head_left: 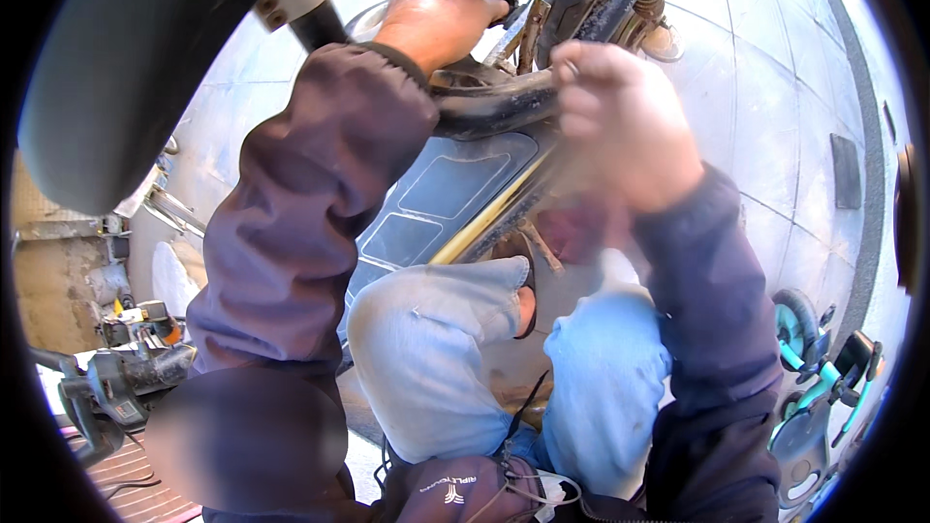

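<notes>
My left hand (436, 19) reaches in among the black tubes of a two-wheeled vehicle's frame. Its thumb presses against a dark part, and the other fingers curl out of sight. What it grips is hidden. My right hand (625, 121) is smeared by motion beside a thick curved black tube (499, 107). Its fingers are curled in, and anything in them cannot be made out. Rusty metal parts (531, 34) show between the two hands. Below the tube lies a blue-grey panel (450, 179), with a yellowish strip (489, 211) along its edge.
A large black rounded part (116, 77) overhangs the left side. Near my left elbow stands a black and grey power tool (126, 387). A teal-and-black wheeled thing (814, 387) is at the right. My bent knees (426, 358) are close under the vehicle. A dark plate (846, 171) lies on the tiles.
</notes>
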